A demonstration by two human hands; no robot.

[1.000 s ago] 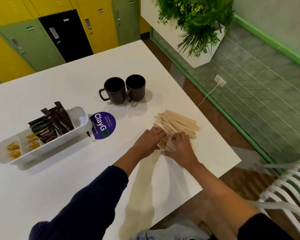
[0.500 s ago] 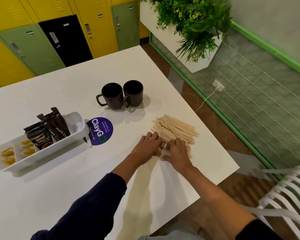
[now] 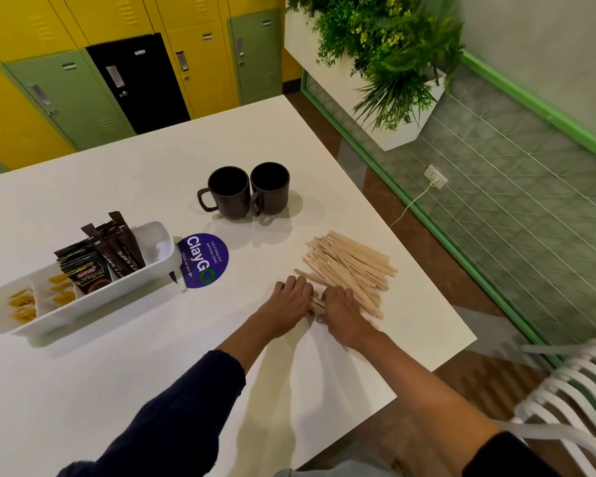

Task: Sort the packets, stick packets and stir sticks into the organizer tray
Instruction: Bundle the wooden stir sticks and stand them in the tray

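A loose pile of wooden stir sticks (image 3: 351,266) lies on the white table (image 3: 117,373) near its right edge. My left hand (image 3: 288,301) and my right hand (image 3: 341,313) rest palm down at the pile's near end, pressed close together with a small bunch of sticks (image 3: 318,302) caught between them. The white organizer tray (image 3: 69,313) stands at the left. It holds yellow packets (image 3: 23,304) in its left sections, dark coffee packets (image 3: 88,273) in the middle and brown stick packets (image 3: 119,244) beside them. Its right end section (image 3: 155,242) shows nothing inside.
Two dark mugs (image 3: 227,192) (image 3: 270,187) stand side by side behind the pile. A purple round sticker (image 3: 203,259) lies flat next to the tray. The table's right edge runs just past the sticks, with a white slatted chair (image 3: 565,390) below it.
My hands have drawn closer together at the near end of the pile, squeezing a few sticks between them. The rest of the pile and the tray have not moved.
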